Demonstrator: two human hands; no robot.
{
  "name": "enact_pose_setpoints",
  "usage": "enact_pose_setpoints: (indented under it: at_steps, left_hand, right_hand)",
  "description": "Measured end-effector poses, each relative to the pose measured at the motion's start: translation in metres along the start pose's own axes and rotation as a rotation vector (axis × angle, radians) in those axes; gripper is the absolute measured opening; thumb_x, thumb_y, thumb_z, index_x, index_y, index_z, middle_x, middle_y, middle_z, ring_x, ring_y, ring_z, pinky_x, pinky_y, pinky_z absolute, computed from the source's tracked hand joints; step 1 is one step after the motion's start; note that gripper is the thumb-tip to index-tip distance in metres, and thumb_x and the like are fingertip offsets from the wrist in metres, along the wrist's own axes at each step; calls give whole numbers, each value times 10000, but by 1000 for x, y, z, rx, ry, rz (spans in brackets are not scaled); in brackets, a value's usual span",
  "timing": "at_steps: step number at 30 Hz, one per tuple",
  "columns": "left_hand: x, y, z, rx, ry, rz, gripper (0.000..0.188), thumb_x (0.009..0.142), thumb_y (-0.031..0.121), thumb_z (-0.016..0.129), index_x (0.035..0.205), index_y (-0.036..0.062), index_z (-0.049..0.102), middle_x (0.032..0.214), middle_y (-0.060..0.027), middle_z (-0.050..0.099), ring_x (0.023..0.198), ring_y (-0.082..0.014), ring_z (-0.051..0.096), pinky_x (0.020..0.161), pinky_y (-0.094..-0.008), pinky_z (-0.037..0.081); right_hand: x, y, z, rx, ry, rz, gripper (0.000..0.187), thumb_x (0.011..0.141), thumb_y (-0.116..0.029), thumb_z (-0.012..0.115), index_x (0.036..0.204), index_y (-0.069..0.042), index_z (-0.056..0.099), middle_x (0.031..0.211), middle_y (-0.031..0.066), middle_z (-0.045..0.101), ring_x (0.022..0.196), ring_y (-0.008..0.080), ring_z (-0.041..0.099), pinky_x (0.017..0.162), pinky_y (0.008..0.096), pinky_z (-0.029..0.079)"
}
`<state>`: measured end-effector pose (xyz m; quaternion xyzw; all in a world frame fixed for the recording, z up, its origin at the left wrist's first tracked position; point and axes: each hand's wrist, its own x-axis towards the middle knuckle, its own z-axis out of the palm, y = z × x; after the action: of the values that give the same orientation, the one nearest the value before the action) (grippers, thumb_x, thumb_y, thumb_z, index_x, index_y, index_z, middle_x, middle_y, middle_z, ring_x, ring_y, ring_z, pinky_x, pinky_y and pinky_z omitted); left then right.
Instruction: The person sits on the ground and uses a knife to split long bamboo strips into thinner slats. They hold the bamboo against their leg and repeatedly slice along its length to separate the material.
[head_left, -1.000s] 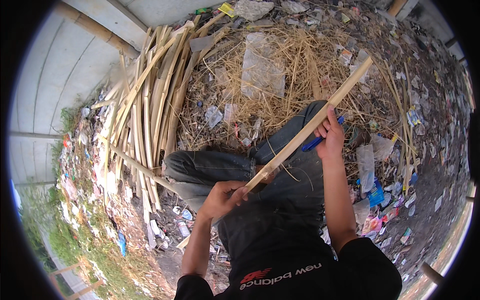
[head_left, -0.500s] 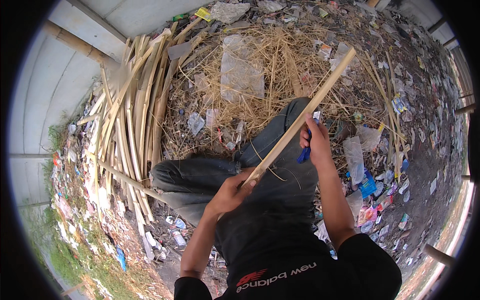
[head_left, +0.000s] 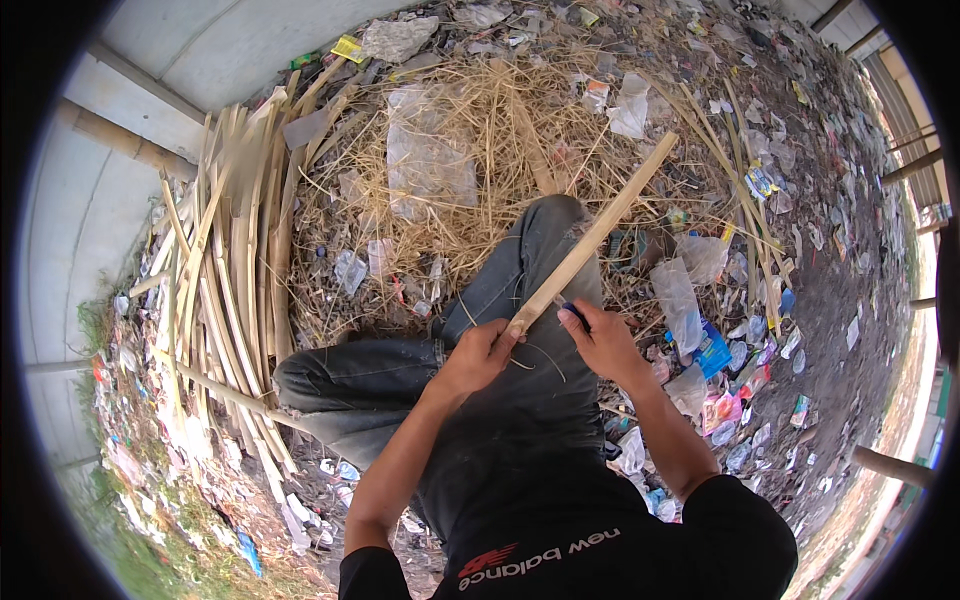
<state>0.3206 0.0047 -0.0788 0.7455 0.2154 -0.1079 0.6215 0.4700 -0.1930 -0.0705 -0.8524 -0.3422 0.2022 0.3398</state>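
Observation:
A long, pale bamboo strip (head_left: 600, 228) slants across my lap, its free end pointing up to the far right. My left hand (head_left: 474, 360) is closed round its near end. Just right of that grip, my right hand (head_left: 606, 346) is closed on a blue-handled knife (head_left: 568, 308), mostly covered by the fingers. The knife's blade lies against the strip's edge, though its exact contact is too small to make out. One thin, curled shaving (head_left: 545, 355) hangs over my thigh below the strip.
Many bamboo strips (head_left: 235, 270) are heaped on the left. Dry shavings (head_left: 490, 130) and a clear plastic sheet (head_left: 425, 150) cover the ground ahead of my bent knees. More thin strips (head_left: 745, 200) lie right, among scattered litter (head_left: 720, 400). A pale wall (head_left: 100, 220) bounds the left.
My right hand has drawn the knife down along the strip, closer to my left hand. The strip's far end sits lower, and the view has shifted a little rightward.

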Motion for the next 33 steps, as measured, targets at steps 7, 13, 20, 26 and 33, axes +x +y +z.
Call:
enact_pose_setpoints:
  at_steps: [7,13,20,26,33]
  left_hand:
    - [19,-1,10,-71,-41,-107,432,1135,363,510,1045,-12,705,637,-20,542,589,-105,510,558,-324,421]
    - [30,-19,22,-56,4,-16,437,1136,364,502,1042,-10,706,626,-30,530,583,-120,516,572,-338,435]
    - [29,-33,23,-82,-42,-37,502,1146,411,445,941,3,652,634,-48,534,594,-150,532,590,-352,439]
    - [4,-33,11,-1,-62,-62,487,1149,393,432,948,-10,613,663,-103,552,629,-232,560,646,-400,463]
    - [-69,-19,-23,132,-35,49,389,1137,295,460,961,-31,581,739,-193,608,679,-354,582,703,-448,480]
  right_hand:
    - [2,4,10,-163,-36,-52,567,1058,-474,582,758,1,660,639,229,640,651,470,666,604,546,524]
    - [7,0,11,-279,-140,-22,632,1069,-528,515,782,3,704,677,240,674,673,465,688,622,542,555]
    - [5,4,19,-313,-119,-52,613,1073,-507,533,758,-1,678,662,242,659,653,479,670,622,567,541]
    - [3,2,25,-281,-98,-15,600,1071,-513,540,774,-10,678,651,235,655,650,485,665,623,576,536]
    - [7,-3,11,-183,-156,13,591,1081,-497,537,821,14,678,699,258,654,688,499,655,645,570,517]
